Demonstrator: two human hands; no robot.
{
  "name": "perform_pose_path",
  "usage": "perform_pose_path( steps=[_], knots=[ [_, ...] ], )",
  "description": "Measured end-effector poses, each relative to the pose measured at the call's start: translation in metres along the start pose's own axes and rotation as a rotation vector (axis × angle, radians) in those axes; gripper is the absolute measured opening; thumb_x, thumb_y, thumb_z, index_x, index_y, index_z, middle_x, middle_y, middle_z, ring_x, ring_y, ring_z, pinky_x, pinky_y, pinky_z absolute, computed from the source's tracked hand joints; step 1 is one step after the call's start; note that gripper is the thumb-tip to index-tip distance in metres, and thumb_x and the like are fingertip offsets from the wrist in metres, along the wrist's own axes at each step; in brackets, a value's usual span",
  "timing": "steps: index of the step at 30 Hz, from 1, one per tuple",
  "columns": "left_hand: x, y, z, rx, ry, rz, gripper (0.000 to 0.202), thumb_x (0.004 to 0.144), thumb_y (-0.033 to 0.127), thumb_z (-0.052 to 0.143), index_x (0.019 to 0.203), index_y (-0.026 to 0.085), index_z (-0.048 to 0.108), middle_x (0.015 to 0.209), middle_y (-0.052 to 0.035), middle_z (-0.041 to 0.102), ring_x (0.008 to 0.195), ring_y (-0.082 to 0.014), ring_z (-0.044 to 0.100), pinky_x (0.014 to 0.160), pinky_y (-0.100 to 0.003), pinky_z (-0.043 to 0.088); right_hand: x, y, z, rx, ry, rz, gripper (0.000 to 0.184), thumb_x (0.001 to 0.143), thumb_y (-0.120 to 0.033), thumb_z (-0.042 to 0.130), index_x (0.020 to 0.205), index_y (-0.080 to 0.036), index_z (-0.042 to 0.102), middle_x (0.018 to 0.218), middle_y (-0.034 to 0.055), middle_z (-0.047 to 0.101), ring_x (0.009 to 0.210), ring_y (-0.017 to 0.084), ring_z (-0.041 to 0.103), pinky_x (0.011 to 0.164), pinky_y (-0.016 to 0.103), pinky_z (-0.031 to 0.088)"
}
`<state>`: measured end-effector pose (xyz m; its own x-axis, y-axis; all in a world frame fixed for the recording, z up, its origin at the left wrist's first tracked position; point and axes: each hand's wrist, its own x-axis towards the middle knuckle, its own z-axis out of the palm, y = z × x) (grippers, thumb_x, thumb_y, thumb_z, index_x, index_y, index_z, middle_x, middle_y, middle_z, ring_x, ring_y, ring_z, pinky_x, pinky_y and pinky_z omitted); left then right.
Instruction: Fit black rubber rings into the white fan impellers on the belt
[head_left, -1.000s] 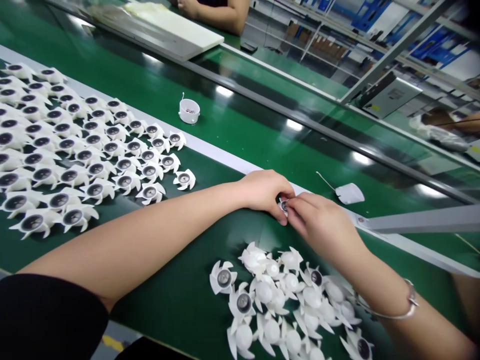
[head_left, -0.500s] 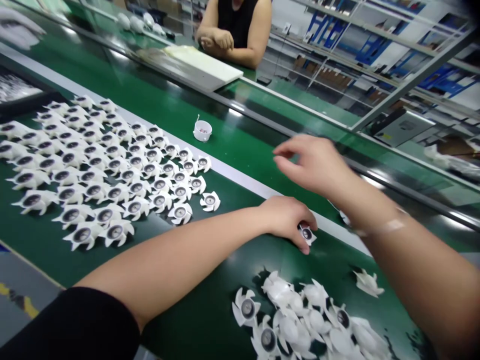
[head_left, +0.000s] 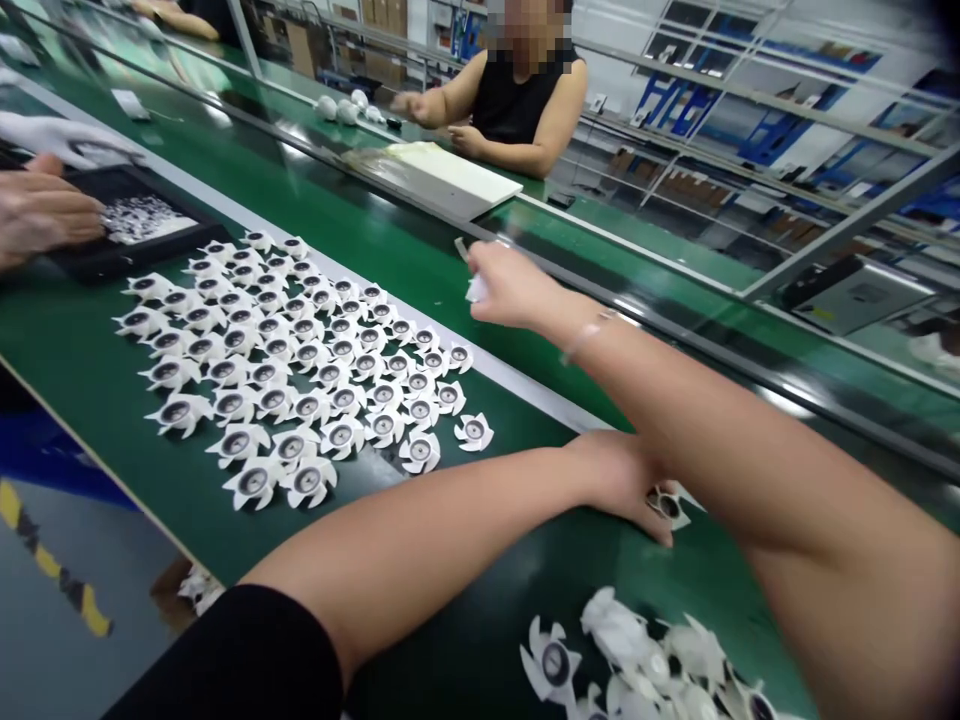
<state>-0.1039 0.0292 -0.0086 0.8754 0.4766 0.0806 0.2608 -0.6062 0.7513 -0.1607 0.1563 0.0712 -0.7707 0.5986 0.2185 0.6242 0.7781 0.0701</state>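
The left hand has curled fingers around a white plastic fan piece. The right hand pinches a small white piece above the green worktop.

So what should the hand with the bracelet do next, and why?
Probably bring the small white plastic piece in the right hand down to the white finned plastic part by the left hand, I think, because the left hand rests on that part on the green belt, while the right hand holds its piece well away from it.
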Motion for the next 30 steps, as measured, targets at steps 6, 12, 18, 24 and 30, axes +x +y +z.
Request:
perform_pose_path(
  steps=[6,12,18,24,30],
  knots=[
    [0.007,0.002,-0.004,-0.22,0.123,-0.072,0.054,0.075,0.037,0.07,0.127,0.025,0.056,0.122,-0.0006,0.065,0.099,-0.02,0.065,0.082,-0.03,0.049,-0.206,0.016,-0.074,0.104,0.238,0.325,0.018,0.085,-0.035,0.062,0.097,-0.022,0.058,0.099,0.0097,0.067,0.086,0.025,0.062,0.079,0.041,0.05],
    [0.022,-0.005,0.006,-0.448,0.424,-0.158,0.02,0.087,0.036,0.058,0.088,0.018,0.067,0.092,-0.0012,0.069,0.089,-0.0156,0.062,0.079,-0.026,0.048,-0.337,-0.005,-0.056,0.472,0.252,0.545,0.014,0.085,-0.033,0.068,0.094,-0.024,0.062,0.126,0.0111,0.064,0.115,0.029,0.063,0.096,0.045,0.053],
    [0.016,0.0,0.005,-0.639,0.374,-0.062,0.032,0.079,0.044,0.072,0.092,0.014,0.066,0.088,-0.0035,0.067,0.081,-0.0133,0.06,0.076,-0.026,0.048,-0.348,-0.015,-0.042,0.334,0.217,0.412,0.008,0.086,-0.025,0.066,0.094,-0.022,0.068,0.123,0.0116,0.066,0.111,0.026,0.066,0.095,0.043,0.055],
    [0.012,0.002,-0.002,-0.501,0.203,-0.14,0.037,0.071,0.038,0.081,0.098,0.016,0.07,0.078,0.0015,0.061,0.065,-0.0088,0.052,0.063,-0.022,0.041,-0.348,-0.009,-0.036,0.343,0.131,0.382,0.008,0.087,-0.021,0.064,0.09,-0.022,0.071,0.124,0.011,0.067,0.11,0.026,0.066,0.095,0.043,0.056],
    [0.022,0.007,-0.002,-0.494,0.169,-0.234,0.025,0.075,0.033,0.074,0.09,0.014,0.068,0.077,0.0002,0.063,0.072,-0.0128,0.056,0.067,-0.024,0.042,-0.351,0.004,-0.028,0.506,0.153,0.488,0.005,0.081,-0.025,0.074,0.086,-0.022,0.074,0.117,0.0085,0.071,0.106,0.026,0.068,0.096,0.043,0.055]
  ],
)
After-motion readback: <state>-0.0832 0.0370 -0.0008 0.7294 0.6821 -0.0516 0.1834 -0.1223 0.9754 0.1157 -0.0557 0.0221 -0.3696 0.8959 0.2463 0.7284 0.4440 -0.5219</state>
